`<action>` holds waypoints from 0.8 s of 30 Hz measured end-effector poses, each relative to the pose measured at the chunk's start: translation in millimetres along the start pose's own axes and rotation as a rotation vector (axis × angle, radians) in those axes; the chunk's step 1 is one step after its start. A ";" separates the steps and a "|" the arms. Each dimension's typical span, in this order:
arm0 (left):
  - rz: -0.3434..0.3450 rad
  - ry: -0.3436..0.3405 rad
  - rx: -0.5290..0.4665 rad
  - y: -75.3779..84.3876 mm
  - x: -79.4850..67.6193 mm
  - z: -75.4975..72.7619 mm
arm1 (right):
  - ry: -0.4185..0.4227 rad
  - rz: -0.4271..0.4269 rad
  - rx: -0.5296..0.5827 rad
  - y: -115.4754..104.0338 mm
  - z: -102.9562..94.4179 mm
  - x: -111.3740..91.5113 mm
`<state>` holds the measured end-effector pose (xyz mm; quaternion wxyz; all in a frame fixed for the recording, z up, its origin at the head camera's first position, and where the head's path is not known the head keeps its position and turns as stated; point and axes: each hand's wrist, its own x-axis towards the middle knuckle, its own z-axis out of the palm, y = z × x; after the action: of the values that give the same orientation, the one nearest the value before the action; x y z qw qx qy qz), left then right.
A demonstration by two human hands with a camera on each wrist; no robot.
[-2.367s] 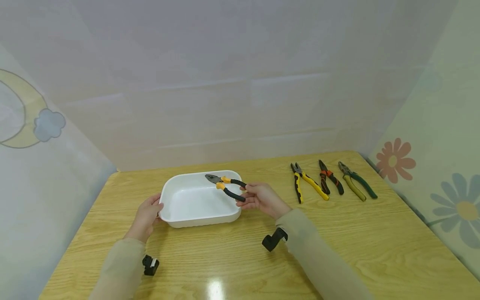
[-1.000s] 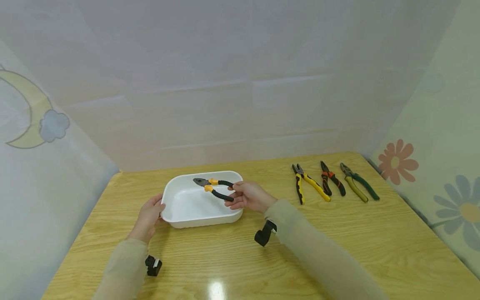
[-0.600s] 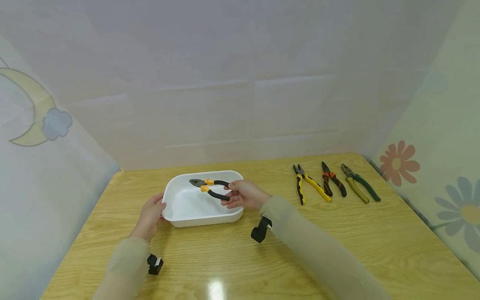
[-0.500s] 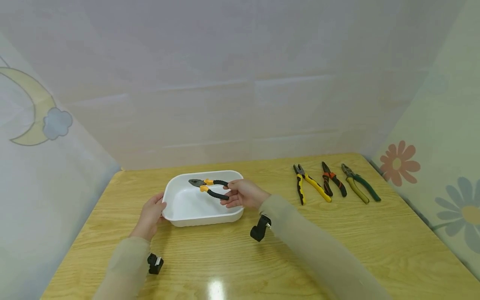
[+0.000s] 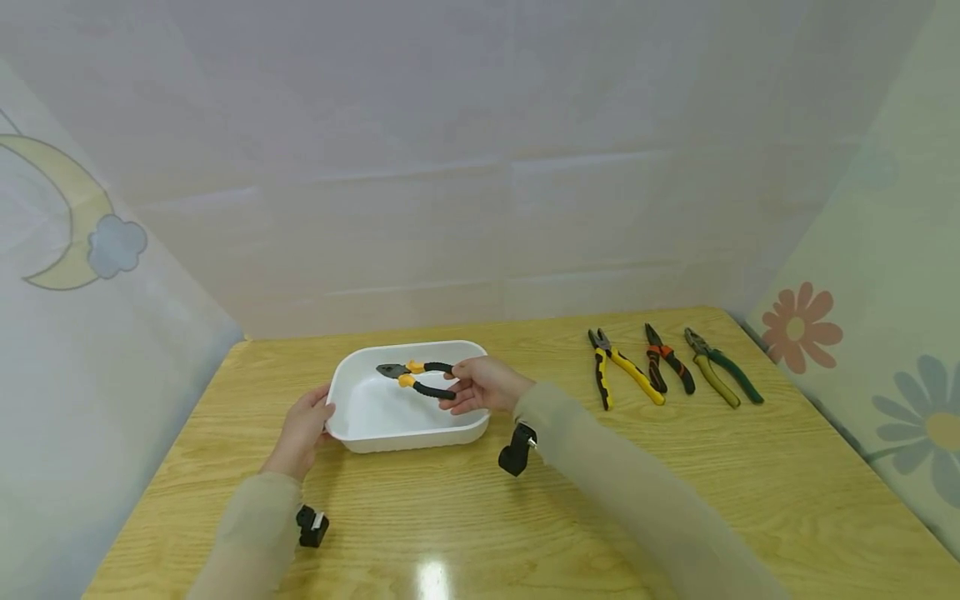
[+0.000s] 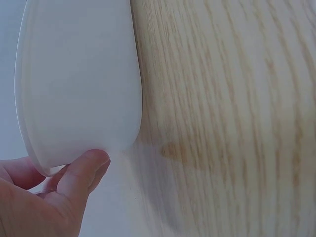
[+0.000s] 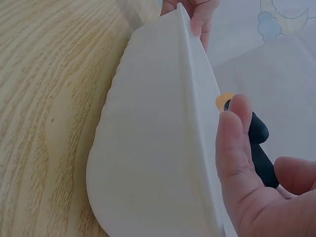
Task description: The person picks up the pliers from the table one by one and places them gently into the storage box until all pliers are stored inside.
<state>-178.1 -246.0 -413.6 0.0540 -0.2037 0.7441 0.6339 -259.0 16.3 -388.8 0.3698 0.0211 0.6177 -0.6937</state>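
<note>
A white basin sits on the wooden table, and my left hand pinches its left rim. In the left wrist view the thumb lies on the rim side and the fingers press the basin's outer wall. My right hand holds pliers by one of their black handles, at the basin's right end. Orange collars mark the handles, which are spread apart; the grey head points left over the basin's inside. The right wrist view shows only part of the pliers behind the fingers.
To the right lie yellow-and-black pliers, red-and-black long-nose pliers and green-handled pliers, side by side on the table. Pale printed walls stand behind and at both sides.
My right hand has carried the orange-and-black pliers leftward and slightly lower over the basin. In the last half second the movement is small. The left hand keeps its hold on the rim.
</note>
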 end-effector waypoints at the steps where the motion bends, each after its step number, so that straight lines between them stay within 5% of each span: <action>1: -0.001 0.000 0.003 0.1 0.1 0.0 | 0.001 0.004 -0.001 -0.2 0.0 0.7; 24: 0.009 -0.004 0.000 -2.0 2.1 -0.3 | -0.016 0.020 -0.075 -13.5 7.3 14.8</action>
<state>-179.2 -247.1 -416.0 0.0525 -0.1990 0.7449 0.6346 -273.9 2.2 -382.9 0.3821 0.0077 0.6399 -0.6666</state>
